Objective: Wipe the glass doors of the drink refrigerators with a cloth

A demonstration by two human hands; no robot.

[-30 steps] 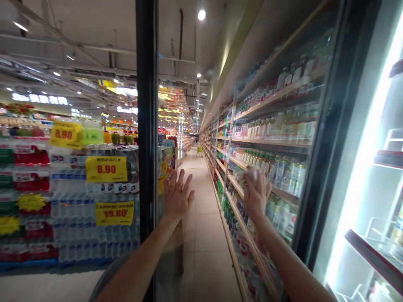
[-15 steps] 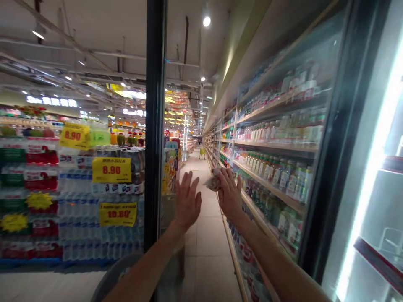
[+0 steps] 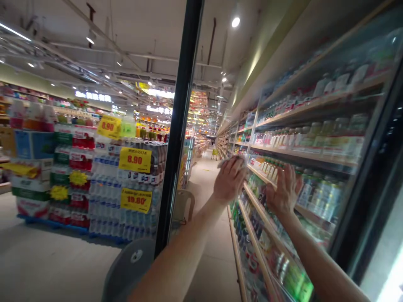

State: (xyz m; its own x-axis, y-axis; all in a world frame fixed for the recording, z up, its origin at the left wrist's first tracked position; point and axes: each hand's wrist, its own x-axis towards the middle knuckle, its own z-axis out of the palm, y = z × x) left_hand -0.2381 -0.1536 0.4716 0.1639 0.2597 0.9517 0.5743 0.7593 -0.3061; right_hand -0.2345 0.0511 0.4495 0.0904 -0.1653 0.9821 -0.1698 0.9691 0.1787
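While the left hand (image 3: pixel 228 183) reaches forward, a pale cloth (image 3: pixel 240 160) sits under its close-set fingertips
Cloth's long axis unclear — the right hand (image 3: pixel 283 193), fingers spread, lies farther off, rightward

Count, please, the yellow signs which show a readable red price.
3, all left of the dark door frame: the top sign shows 8.90; the middle sign, lower and to its right, also 8.90; the bottom sign, below that, 19.80. Others may be hidden.
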